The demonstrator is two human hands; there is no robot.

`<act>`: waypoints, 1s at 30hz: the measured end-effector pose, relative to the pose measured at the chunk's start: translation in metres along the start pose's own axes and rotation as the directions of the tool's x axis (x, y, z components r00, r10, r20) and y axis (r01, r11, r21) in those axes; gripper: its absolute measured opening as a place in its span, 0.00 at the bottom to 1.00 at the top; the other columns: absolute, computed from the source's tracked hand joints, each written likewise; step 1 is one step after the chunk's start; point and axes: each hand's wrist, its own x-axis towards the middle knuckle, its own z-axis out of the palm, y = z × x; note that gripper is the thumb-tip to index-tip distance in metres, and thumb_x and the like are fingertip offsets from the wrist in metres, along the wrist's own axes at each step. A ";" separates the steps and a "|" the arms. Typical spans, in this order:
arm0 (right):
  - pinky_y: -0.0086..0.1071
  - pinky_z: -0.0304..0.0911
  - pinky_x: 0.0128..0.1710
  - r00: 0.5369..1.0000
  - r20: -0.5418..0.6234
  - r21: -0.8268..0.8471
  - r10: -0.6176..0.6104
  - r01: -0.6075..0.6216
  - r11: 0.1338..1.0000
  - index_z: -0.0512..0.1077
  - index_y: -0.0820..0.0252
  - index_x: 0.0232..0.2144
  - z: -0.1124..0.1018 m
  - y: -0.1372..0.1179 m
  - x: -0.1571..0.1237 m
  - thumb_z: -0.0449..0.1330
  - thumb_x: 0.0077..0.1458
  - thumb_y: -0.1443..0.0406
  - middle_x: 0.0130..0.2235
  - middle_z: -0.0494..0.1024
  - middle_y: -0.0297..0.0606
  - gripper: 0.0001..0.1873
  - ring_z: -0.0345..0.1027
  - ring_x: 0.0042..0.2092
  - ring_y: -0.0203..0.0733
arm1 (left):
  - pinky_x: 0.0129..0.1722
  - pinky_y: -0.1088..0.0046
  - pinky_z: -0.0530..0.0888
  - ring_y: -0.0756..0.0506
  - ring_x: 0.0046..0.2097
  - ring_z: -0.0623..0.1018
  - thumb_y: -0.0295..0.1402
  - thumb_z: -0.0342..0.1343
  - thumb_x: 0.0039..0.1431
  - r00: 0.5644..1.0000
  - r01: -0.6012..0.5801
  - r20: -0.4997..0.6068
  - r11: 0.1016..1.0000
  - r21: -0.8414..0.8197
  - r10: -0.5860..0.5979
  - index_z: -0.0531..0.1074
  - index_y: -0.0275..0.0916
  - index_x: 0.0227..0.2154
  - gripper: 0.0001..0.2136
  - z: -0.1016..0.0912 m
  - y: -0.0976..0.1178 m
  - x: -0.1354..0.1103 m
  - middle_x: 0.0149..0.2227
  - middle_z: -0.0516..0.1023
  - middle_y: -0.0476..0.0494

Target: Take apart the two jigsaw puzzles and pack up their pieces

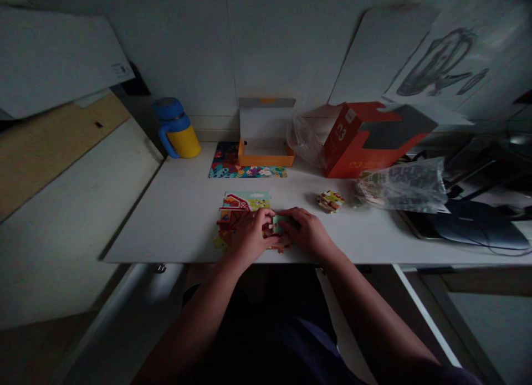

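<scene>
A partly joined jigsaw puzzle [235, 201] with a red barn and pale green sky lies flat near the table's front edge. My left hand [251, 232] rests over its right part, fingers curled and thumb stretched toward the right. Facing it, my right hand [306, 229] is closed with its fingertips on a light green puzzle piece [279, 224]. Both hands grip around this piece, and my fingers cover some of it. More brown and red pieces show beneath my hands. To the right sits a small stack of loose puzzle pieces [330, 201].
Behind the puzzle, an opened orange box [266, 160] stands on a colourful printed sheet [224, 166]. A blue and yellow flask [178, 131] is at the back left. Rightward are a red-orange carton [353, 147], a clear plastic bag [403, 188] and a dark flat object with cables [474, 224].
</scene>
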 end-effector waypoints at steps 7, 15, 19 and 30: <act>0.38 0.69 0.48 0.969 -0.118 0.322 0.219 -0.172 0.931 0.77 0.55 0.48 -0.007 0.012 -0.004 0.63 0.63 0.52 0.47 0.82 0.42 0.17 0.75 0.46 0.47 | 0.57 0.56 0.71 0.36 0.55 0.76 0.45 0.76 0.45 0.993 -0.114 -0.006 0.988 0.106 0.115 0.70 0.44 0.52 0.32 -0.004 0.006 -0.001 0.52 0.79 0.41; 0.38 0.70 0.49 0.922 -0.164 0.570 0.351 -0.202 0.796 0.75 0.54 0.48 -0.008 0.026 -0.002 0.66 0.59 0.48 0.46 0.82 0.41 0.22 0.76 0.46 0.46 | 0.64 0.53 0.65 0.33 0.62 0.70 0.53 0.77 0.35 0.977 -0.204 0.092 0.965 0.164 0.191 0.76 0.42 0.41 0.32 -0.004 0.008 -0.002 0.60 0.72 0.38; 0.38 0.71 0.48 0.937 -0.133 0.561 0.322 -0.197 0.804 0.76 0.54 0.47 -0.008 0.024 -0.003 0.66 0.59 0.49 0.47 0.82 0.41 0.20 0.75 0.46 0.46 | 0.63 0.53 0.64 0.34 0.61 0.71 0.50 0.78 0.35 0.976 -0.201 0.111 0.969 0.140 0.187 0.74 0.43 0.42 0.32 -0.005 0.007 -0.001 0.58 0.73 0.39; 0.38 0.72 0.48 0.930 -0.146 0.616 0.337 -0.181 0.766 0.74 0.53 0.48 -0.009 0.026 -0.003 0.66 0.60 0.50 0.47 0.81 0.40 0.19 0.76 0.46 0.46 | 0.49 0.63 0.71 0.42 0.41 0.78 0.39 0.78 0.43 0.981 -0.119 0.150 0.992 -0.037 0.123 0.71 0.44 0.41 0.25 -0.012 0.014 -0.002 0.40 0.80 0.48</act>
